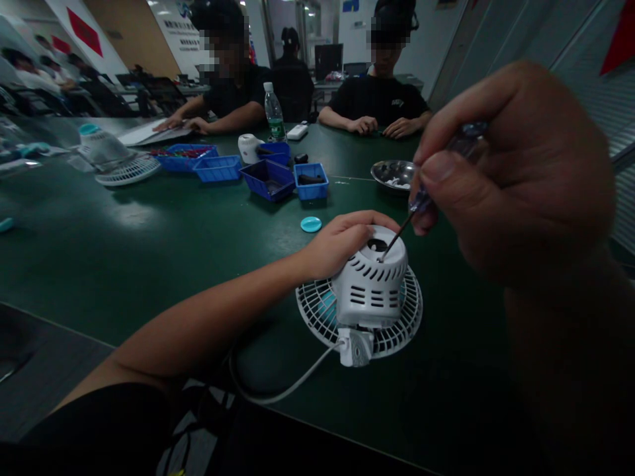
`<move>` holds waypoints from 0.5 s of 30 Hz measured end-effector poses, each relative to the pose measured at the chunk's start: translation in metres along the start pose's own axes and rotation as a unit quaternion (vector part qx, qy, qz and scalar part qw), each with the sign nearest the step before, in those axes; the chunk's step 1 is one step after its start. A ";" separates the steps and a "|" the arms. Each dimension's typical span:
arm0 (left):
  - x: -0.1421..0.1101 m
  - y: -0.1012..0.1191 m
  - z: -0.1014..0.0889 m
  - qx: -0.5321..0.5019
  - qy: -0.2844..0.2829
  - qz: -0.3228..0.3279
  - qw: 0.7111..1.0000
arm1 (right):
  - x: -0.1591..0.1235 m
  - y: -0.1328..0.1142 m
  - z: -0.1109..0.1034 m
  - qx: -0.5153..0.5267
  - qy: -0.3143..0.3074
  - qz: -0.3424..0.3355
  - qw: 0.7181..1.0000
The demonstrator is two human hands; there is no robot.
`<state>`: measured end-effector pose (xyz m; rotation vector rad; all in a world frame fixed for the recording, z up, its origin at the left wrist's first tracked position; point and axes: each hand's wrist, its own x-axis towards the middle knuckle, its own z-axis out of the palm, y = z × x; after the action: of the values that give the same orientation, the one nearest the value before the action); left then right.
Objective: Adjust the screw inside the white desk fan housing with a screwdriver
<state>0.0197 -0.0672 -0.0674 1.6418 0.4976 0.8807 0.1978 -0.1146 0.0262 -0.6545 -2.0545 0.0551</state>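
A small white electric fan (374, 291) lies grille down on the green table, its slotted motor housing facing up. My left hand (342, 244) is wrapped round the far left side of the housing. In my right hand (510, 165) is a screwdriver (419, 200) with a clear handle, pinched between thumb and fingers. Its shaft slants down, and the tip meets the top of the housing beside a round dark opening. A white cord (297, 383) runs from the fan's base toward the table's front edge. A turquoise round cap (311, 225) lies beyond my left hand.
Several blue bins (268, 188) stand beyond the fan, some with parts in them. A metal bowl (391, 173) holds small white pieces. Another fan (112, 155) lies at the left. A water bottle (274, 116) stands near two people seated across the table.
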 end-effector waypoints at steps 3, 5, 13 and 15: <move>0.001 0.000 0.000 0.000 0.001 0.003 1.000 | 0.000 0.000 0.000 0.052 -0.013 0.008 0.999; 0.002 0.000 0.000 -0.009 0.001 0.005 1.000 | 0.000 -0.001 0.000 0.033 -0.018 0.024 0.999; 0.001 0.000 0.002 -0.018 0.000 0.016 1.000 | -0.001 -0.001 0.004 -0.009 -0.016 0.013 1.000; 0.001 0.001 0.002 -0.013 0.004 0.022 1.000 | 0.000 -0.001 0.004 -0.020 -0.015 0.010 1.000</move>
<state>0.0217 -0.0685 -0.0662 1.6323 0.4545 0.9224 0.1942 -0.1152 0.0240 -0.7024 -2.0828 0.0360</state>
